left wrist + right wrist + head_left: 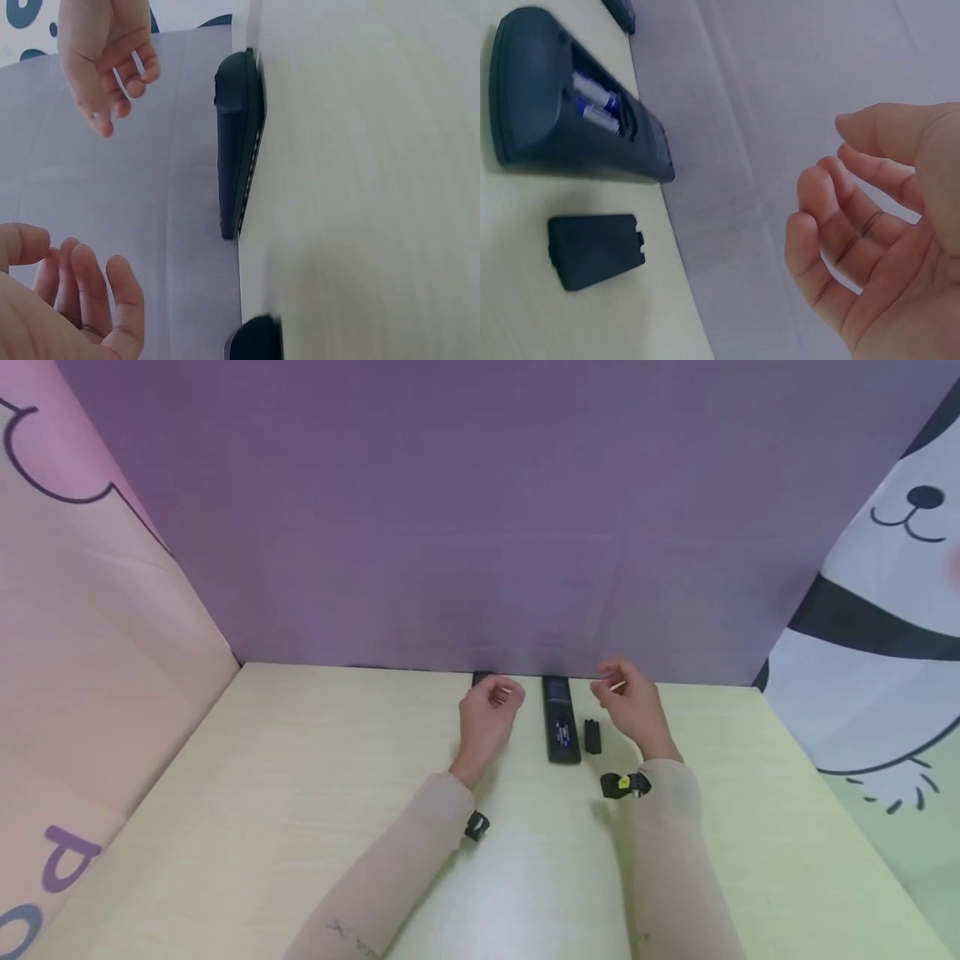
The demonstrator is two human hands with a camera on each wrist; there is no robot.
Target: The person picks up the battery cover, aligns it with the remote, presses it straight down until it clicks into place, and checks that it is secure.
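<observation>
A black remote control (559, 700) lies face down on the table with its battery bay uncovered. Two blue-and-white batteries (596, 105) sit side by side in that bay. To its right rests the loose battery cover (596, 249), flat on the tabletop. My left hand (489, 710) hovers left of the remote, fingers loosely curled around nothing. On the other side, my right hand (633, 706) is raised beyond the cover, thumb and fingers apart and nothing between them. A second black object (482, 677), partly hidden by my left hand, lies at the table's back edge.
The pale wooden table (337, 777) ends at a purple cloth wall (465, 527) just behind the remote. Printed panels stand at both sides, the right one showing a panda (862, 693). Black wrist cameras hang at each sleeve.
</observation>
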